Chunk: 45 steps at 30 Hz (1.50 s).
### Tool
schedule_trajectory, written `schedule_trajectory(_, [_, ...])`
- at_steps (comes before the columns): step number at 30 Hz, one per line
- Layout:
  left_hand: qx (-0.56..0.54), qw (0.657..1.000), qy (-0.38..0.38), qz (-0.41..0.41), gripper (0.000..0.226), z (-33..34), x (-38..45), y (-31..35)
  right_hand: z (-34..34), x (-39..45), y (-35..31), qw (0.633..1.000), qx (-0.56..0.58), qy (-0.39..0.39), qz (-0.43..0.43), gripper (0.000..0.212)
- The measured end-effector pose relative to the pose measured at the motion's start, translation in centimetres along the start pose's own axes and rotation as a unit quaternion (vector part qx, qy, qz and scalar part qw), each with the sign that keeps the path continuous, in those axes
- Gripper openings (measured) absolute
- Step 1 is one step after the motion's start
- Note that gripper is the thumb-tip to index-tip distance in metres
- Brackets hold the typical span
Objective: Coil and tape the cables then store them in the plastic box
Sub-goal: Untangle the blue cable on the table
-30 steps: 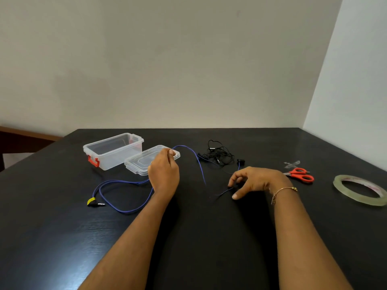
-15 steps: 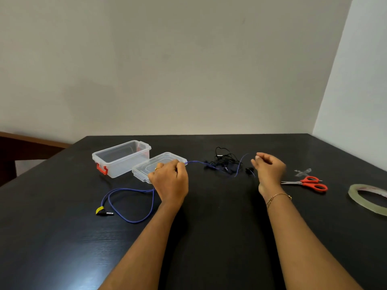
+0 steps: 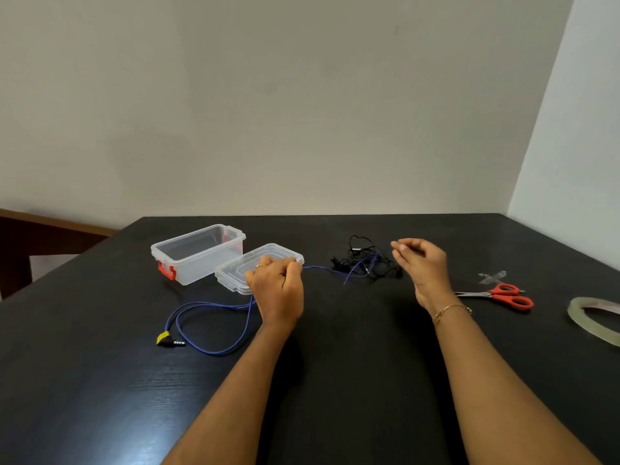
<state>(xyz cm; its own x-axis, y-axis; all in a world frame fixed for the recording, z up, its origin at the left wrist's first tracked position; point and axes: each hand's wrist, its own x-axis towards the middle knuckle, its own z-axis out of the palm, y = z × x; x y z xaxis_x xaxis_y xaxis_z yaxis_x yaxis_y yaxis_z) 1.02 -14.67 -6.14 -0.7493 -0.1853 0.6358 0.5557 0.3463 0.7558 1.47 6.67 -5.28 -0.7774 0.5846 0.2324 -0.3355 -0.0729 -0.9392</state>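
Note:
My left hand (image 3: pixel 278 290) grips the blue cable (image 3: pixel 214 352) just in front of the clear lid (image 3: pixel 248 263). Behind the hand the cable loops on the black table to a yellow-marked jack plug (image 3: pixel 169 340). Ahead of it the cable runs right to a loose end beside a tangle of black earphones (image 3: pixel 365 260). My right hand (image 3: pixel 419 266) is raised to the right of that tangle, blurred, its fingers relaxed; no cable visibly reaches it. The clear plastic box (image 3: pixel 201 266) with a red latch stands open and empty at the back left.
Red-handled scissors (image 3: pixel 503 295) lie to the right of my right hand, with a strip of clear tape (image 3: pixel 491 276) stuck to the table behind them. A roll of clear tape (image 3: pixel 574 312) sits at the right edge. A wall closes in on the right.
My right hand lifted off the table with the cable's end, carried it right past the earphones, and now appears free of it. My left hand kept its grip, shifting slightly.

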Motion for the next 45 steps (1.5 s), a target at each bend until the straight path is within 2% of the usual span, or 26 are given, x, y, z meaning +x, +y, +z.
schedule_trajectory(2, [-0.01, 1.0, -0.004, 0.001, 0.055, 0.0, 0.0, 0.0, 0.6, 0.0, 0.7, 0.992, -0.109, -0.063, -0.008, 0.023])
schedule_trajectory(5, [-0.017, 1.0, -0.004, 0.001, 0.051, 0.1, 0.0, 0.0, 0.9, 0.0, 1.5, 0.947, -0.294, -0.126, -0.03, 0.027])
schedule_trajectory(9, [-0.015, 1.0, 0.007, -0.003, 0.054, 0.1, -0.1, -0.1, 0.3, -0.3, 1.8, 0.886, -0.407, -0.214, -0.052, 0.033])
schedule_trajectory(13, [0.009, 0.999, 0.033, -0.001, 0.056, 0.1, 0.2, -0.1, -0.4, -0.5, 1.4, 0.796, -0.568, -0.189, -0.091, 0.023])
schedule_trajectory(15, [0.027, 0.999, 0.046, -0.002, 0.057, 0.0, 0.3, -0.1, -1.0, -0.7, 1.0, 0.774, -0.61, -0.153, -0.072, 0.021])
schedule_trajectory(20, [0.061, 0.998, 0.03, 0.009, 0.051, -0.1, 0.1, -0.1, -3.4, -1.4, 0.2, 0.776, -0.628, -0.04, -0.047, 0.027])
schedule_trajectory(25, [0.093, 0.994, -0.02, 0.052, 0.04, 0.1, -0.2, -0.2, -5.2, -1.9, -0.2, 0.8, -0.599, 0.01, -0.017, 0.029])
schedule_trajectory(28, [0.091, 0.993, -0.03, 0.067, 0.042, 0.0, -0.3, -0.3, -5.2, -2.0, -0.6, 0.786, -0.615, 0.061, -0.013, 0.027])
schedule_trajectory(31, [0.079, 0.995, -0.03, 0.053, 0.041, 0.1, -0.2, -0.2, -5.2, -2.3, -1.5, 0.778, -0.615, 0.129, -0.008, 0.024])
schedule_trajectory(33, [0.066, 0.997, -0.03, 0.028, 0.039, 0.0, -0.1, -0.1, -5.2, -2.6, -2.5, 0.788, -0.597, 0.15, 0.007, 0.024])
schedule_trajectory(35, [0.062, 0.997, -0.039, 0.014, 0.036, -0.1, 0.0, -0.1, -5.2, -2.4, -3.4, 0.805, -0.577, 0.131, 0.041, 0.026])
schedule_trajectory(37, [0.066, 0.996, -0.051, 0.011, 0.033, -0.1, 0.0, -0.2, -5.0, -1.8, -3.3, 0.813, -0.576, 0.044, 0.071, 0.026])
schedule_trajectory(40, [0.083, 0.995, -0.06, 0.0, 0.036, -0.1, -0.1, -0.3, -4.3, -1.7, -2.6, 0.788, -0.605, -0.081, 0.082, 0.019])
schedule_trajectory(43, [0.108, 0.992, -0.064, 0.0, 0.042, 0.1, -0.2, -0.4, -3.6, -1.6, -1.7, 0.796, -0.595, -0.108, 0.024, 0.031])
schedule_trajectory(45, [0.128, 0.989, -0.075, 0.006, 0.041, 0.2, -0.3, -0.5, -3.3, -1.3, -1.0, 0.777, -0.619, -0.115, -0.005, 0.047])
